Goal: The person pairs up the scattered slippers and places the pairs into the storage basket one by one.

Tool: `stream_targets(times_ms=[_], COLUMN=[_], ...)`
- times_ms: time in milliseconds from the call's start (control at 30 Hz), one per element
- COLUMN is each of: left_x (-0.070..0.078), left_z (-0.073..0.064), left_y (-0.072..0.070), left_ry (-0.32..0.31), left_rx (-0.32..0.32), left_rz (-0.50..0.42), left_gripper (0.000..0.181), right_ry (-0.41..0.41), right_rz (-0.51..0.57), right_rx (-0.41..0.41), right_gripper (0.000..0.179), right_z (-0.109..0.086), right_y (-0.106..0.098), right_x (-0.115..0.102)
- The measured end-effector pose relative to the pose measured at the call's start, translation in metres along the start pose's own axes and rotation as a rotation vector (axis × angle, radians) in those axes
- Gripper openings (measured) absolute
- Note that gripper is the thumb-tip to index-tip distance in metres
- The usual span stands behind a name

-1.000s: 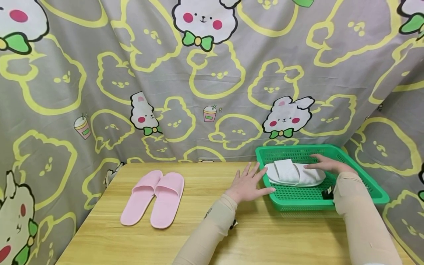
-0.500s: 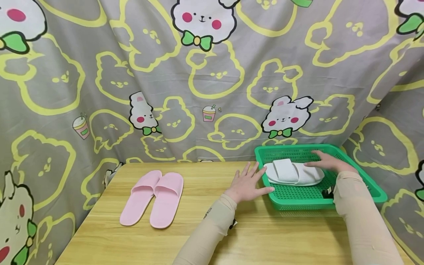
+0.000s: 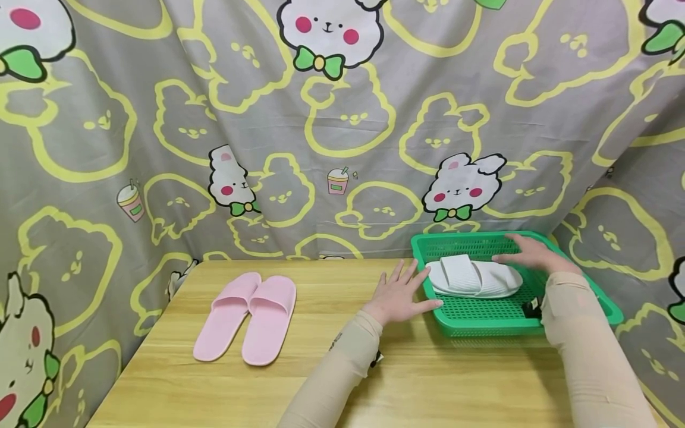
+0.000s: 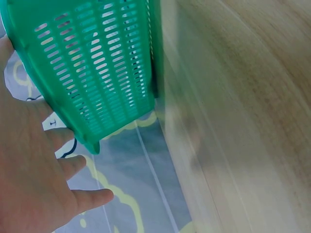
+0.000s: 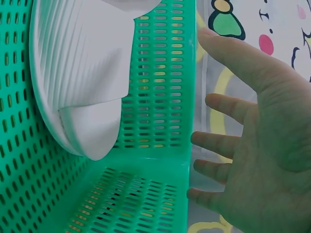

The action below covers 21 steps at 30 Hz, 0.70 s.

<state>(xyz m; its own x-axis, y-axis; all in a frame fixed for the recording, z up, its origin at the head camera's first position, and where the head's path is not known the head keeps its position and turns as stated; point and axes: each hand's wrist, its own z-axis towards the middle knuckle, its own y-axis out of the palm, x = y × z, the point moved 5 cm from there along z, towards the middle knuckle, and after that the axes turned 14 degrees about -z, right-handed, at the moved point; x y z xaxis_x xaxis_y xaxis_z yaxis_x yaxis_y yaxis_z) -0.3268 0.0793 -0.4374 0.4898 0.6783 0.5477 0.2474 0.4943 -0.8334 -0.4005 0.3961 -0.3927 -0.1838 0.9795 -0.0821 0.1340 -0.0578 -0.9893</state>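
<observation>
White slippers [image 3: 478,278] lie one against the other across a green plastic basket [image 3: 492,328], also seen close up in the right wrist view. Spread fingers mark my left hand [image 3: 395,298], which is at the basket's left rim with nothing in its grasp. In the left wrist view the fingertips of that hand [image 4: 34,174] come right up to the perforated basket wall [image 4: 92,73]. My right hand [image 3: 537,254] hovers above the basket, past the right end of the white slippers. Its fingers are parted and hold nothing.
A pair of pink slippers [image 3: 267,324] sits side by side on the left of the wooden table [image 3: 176,392]. Behind and at both sides hangs a grey curtain [image 3: 369,172] with cartoon prints. The basket stands near the table's back right.
My right hand has lifted slightly up and away from the white slippers. The left hand stays at the basket's rim, and the slippers and basket keep their places.
</observation>
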Motion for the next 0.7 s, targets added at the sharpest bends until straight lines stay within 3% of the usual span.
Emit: stream_targets(times_ms=[700], left_x=[0.001], left_z=[-0.002], left_y=[-0.001], left_ry=[-0.007], left_rx=[-0.008], left_rz=[-0.003], left_gripper=[0.079], right_ry=[-0.002], right_rz=[-0.077], right_rx=[0.042], right_gripper=[0.097], right_z=[-0.009], right_y=[-0.028], right_x=[-0.015])
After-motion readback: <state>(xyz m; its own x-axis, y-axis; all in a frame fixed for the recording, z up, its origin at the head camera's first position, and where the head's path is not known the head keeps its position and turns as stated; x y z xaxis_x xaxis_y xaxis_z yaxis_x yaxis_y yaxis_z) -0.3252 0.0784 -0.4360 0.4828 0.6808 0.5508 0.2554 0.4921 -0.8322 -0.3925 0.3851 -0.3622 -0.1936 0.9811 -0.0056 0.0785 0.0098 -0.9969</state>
